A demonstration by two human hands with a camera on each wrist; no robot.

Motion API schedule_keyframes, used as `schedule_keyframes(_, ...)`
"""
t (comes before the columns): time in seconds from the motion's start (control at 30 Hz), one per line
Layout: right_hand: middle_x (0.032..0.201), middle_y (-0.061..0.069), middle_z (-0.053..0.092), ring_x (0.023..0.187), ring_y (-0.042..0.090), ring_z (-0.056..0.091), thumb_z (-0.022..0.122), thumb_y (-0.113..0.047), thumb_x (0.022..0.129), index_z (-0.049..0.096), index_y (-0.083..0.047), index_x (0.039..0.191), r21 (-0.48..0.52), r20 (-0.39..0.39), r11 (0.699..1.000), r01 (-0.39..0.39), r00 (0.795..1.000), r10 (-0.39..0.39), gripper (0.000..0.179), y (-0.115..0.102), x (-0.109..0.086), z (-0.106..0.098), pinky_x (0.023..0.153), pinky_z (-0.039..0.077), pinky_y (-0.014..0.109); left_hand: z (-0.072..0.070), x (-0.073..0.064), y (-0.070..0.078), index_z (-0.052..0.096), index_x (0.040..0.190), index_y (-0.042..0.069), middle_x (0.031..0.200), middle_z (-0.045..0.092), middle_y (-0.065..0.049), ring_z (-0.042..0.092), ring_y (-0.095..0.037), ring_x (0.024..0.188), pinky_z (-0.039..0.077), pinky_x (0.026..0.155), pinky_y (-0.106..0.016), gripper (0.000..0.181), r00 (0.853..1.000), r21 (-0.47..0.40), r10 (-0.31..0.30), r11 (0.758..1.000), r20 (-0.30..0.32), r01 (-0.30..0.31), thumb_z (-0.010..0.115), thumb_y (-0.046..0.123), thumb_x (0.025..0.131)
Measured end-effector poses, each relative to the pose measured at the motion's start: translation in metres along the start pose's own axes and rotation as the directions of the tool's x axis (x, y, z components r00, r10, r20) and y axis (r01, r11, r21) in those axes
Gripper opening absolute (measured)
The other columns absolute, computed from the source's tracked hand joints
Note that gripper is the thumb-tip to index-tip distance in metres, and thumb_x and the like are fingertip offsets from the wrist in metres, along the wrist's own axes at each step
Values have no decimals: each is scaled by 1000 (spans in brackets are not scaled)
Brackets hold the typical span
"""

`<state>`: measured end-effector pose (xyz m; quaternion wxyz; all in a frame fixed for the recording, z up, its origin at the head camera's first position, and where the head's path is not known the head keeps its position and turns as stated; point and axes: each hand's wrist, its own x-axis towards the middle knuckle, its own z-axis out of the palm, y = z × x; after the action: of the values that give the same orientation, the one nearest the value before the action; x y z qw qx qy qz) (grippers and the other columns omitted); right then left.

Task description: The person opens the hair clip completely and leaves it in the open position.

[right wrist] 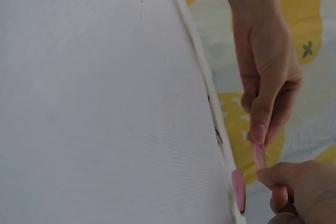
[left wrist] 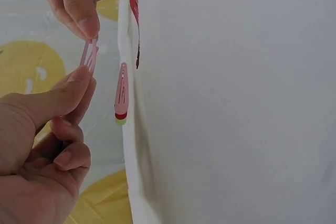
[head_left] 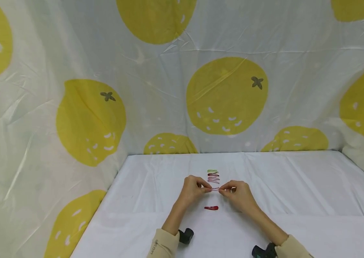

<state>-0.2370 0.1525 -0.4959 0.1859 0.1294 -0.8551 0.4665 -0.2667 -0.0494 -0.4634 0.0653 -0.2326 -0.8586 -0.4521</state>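
Between my two hands a light pink snap hair clip [head_left: 215,189] is held up by its two ends, and the left wrist view shows its thin prongs [left wrist: 90,56] standing apart. My left hand [head_left: 190,190] pinches one end between thumb and fingers. The opposite end is pinched by my right hand [head_left: 239,194]. Just beyond the hands, a column of hair clips lies on the white cloth: a green clip [head_left: 212,171] farthest, a dark red clip [head_left: 213,175], then pink clips [head_left: 213,180]. On the near side lies a single red hair clip [head_left: 211,208].
A white cloth [head_left: 298,200] covers the table. Behind it and to the left hangs a pale curtain [head_left: 156,89] with yellow lemon prints. Black wrist devices [head_left: 186,236] sit by both beige sleeves [head_left: 164,243].
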Motion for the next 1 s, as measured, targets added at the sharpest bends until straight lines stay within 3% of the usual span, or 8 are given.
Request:
schedule_keyframes(0.23,69,2,71,58,1,48,86,-8,82,83,-7,84,94,63,983,-156,987,151,4,8,6,1,55,39,19,1,10,-5,82,78,-1,75,76,-13,42,-3,56,32,51,-16,4,998,6,-59,998,32,59,85,-3,79)
schedule_keyframes(0.4,59,-2,56,57,2,43,86,-11,83,84,-9,84,85,70,969,-232,971,227,3,13,16,5,54,32,19,1,19,-10,81,77,-2,75,77,-15,43,-5,58,34,53,-17,5,997,18,-69,998,38,68,85,-6,78)
schedule_keyframes(0.5,60,-5,55,58,3,42,87,-12,82,84,-8,85,63,57,969,-241,970,237,5,15,23,9,55,31,20,0,25,-14,81,77,-1,75,77,-13,44,-5,60,35,54,-17,5,997,30,-67,997,41,66,85,-5,78)
schedule_keyframes(0.7,65,-2,67,61,5,45,87,-12,81,83,-5,82,8,58,976,-220,974,219,8,18,29,15,56,33,20,-1,33,-21,82,78,-1,79,78,-12,46,-6,64,37,56,-18,5,994,59,-90,995,60,86,85,-3,79)
schedule_keyframes(0.87,62,-1,66,60,6,45,86,-8,81,82,-6,78,-26,37,983,-183,982,184,5,18,30,15,56,33,21,3,38,-22,81,78,-2,77,77,-13,46,-6,63,36,56,-18,5,995,69,-73,995,68,68,86,-4,78)
schedule_keyframes(1.0,61,-3,61,61,7,46,86,-10,81,82,-6,79,-44,42,980,-196,979,197,6,17,29,14,56,33,21,4,39,-21,81,79,-2,76,76,-13,46,-7,64,37,57,-18,6,992,76,-108,992,72,102,86,-3,78)
